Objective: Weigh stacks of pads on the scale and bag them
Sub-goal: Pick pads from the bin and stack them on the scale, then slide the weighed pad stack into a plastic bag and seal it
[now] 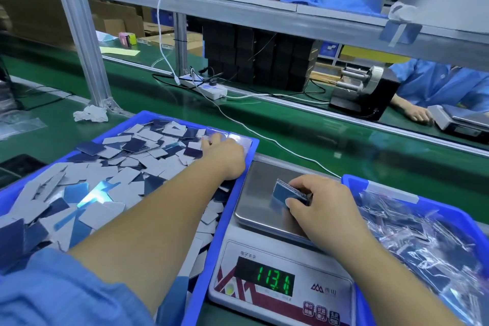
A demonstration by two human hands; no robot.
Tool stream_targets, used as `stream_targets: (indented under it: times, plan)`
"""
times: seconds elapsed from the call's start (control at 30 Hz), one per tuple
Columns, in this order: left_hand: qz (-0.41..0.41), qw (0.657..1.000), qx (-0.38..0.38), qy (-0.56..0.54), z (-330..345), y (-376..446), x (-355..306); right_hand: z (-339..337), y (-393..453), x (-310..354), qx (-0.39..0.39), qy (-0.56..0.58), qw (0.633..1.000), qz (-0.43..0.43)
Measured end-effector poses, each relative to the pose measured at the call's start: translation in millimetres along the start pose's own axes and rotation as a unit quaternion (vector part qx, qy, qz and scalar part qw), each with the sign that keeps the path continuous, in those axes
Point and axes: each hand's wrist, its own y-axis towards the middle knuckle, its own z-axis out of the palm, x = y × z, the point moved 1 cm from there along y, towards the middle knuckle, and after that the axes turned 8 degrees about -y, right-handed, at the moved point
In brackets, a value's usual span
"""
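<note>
Nearest me, the scale (280,267) display reads 113.1. On its steel platter, my right hand (321,204) grips a stack of pads (287,192), fingers and thumb curled round its edges, the stack resting on the platter. To my right, a blue bin (352,182) holds bagged pads (423,235). To my left, a blue tray (225,217) is heaped with loose pads (127,167); my left hand (225,151) reaches to its far corner, fingertips on the pads, grip blurred and not determinable. Beyond lies the green conveyor (330,135), then a power strip (206,87).
</note>
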Motion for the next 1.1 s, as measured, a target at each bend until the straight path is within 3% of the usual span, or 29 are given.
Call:
stream_targets:
  times: [0.13, 0.33, 0.37, 0.47, 0.53, 0.6, 0.7, 0.8, 0.93, 1.1]
  plan:
    - [-0.024, 0.997, -0.065, -0.045, -7.7, -2.3, -0.3, -0.4, -0.5, 0.1, -0.001, -0.002, 1.0, -0.001]
    - [-0.066, 0.942, -0.159, -0.289, -33.7, -21.6, 7.7, -3.4, -2.0, 3.6, 0.005, 0.005, 1.0, 0.003]
    - [-0.067, 0.915, -0.169, -0.359, -36.7, -24.9, 10.0, -3.6, -2.2, 4.0, 0.007, 0.007, 1.0, 0.004]
    - [-0.035, 0.785, -0.194, -0.587, -45.6, -43.8, 5.7, -4.3, -1.9, 4.4, 0.01, 0.013, 1.0, 0.016]
    - [-0.041, 0.742, -0.158, -0.651, -48.4, -56.2, -3.9, -5.1, -1.5, 3.9, 0.0, 0.038, 0.999, 0.037]
    - [-0.029, 0.697, -0.091, -0.71, -45.9, -67.3, -15.3, -7.2, -0.8, 2.9, -0.019, 0.133, 0.988, 0.074]
    - [-0.01, 0.59, -0.004, -0.807, -41.9, -81.8, -26.9, -16.1, -1.0, 4.1, -0.023, 0.398, 0.908, 0.126]
    - [-0.032, 0.519, 0.024, -0.854, -37.0, -91.8, -38.0, -22.6, -2.0, 5.4, 0.003, 0.585, 0.797, 0.151]
    - [-0.031, 0.478, 0.046, -0.876, -26.4, -100.6, -48.5, -22.6, -6.3, 10.4, 0.061, 0.698, 0.7, 0.133]
    - [0.055, 0.463, 0.021, -0.885, -18.6, -104.0, -46.9, -19.5, -4.8, 15.8, 0.07, 0.731, 0.666, 0.128]
